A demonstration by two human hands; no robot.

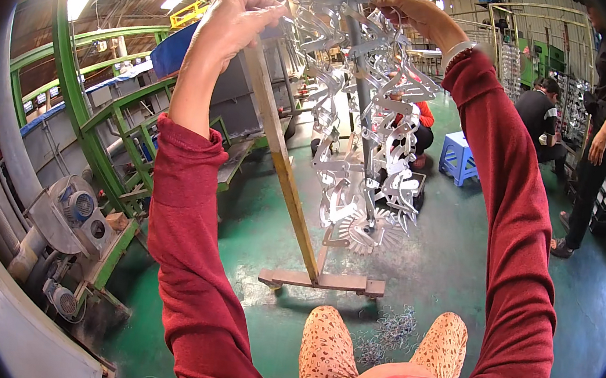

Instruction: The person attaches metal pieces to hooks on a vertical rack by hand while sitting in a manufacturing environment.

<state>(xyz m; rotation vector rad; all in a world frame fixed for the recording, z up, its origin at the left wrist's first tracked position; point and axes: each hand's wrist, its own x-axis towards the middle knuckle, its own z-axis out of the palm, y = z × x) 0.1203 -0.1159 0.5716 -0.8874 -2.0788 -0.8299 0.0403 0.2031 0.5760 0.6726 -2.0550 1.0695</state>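
Bent silvery metal pieces [331, 170] hang in strings around a dark upright pole [364, 110] in front of me. Both my arms are raised. My left hand [239, 26] is at the upper left of the pieces, thumb and fingers pinched together; whatever is between them is too small to make out. At the top right of the bunch, my right hand [414, 12] has its fingertips closed against the metal pieces. What exactly those fingers grip is hidden. Low on the pole sits a round cluster of flat metal pieces [369, 231].
A worn post [281, 153] rises from a wheeled base [330, 283] close before my knees. Small hooks or wire bits [387, 334] lie scattered on the green floor. Green machinery frames [71, 76] stand left. A blue stool [460, 159] and several people [538, 114] are behind, right.
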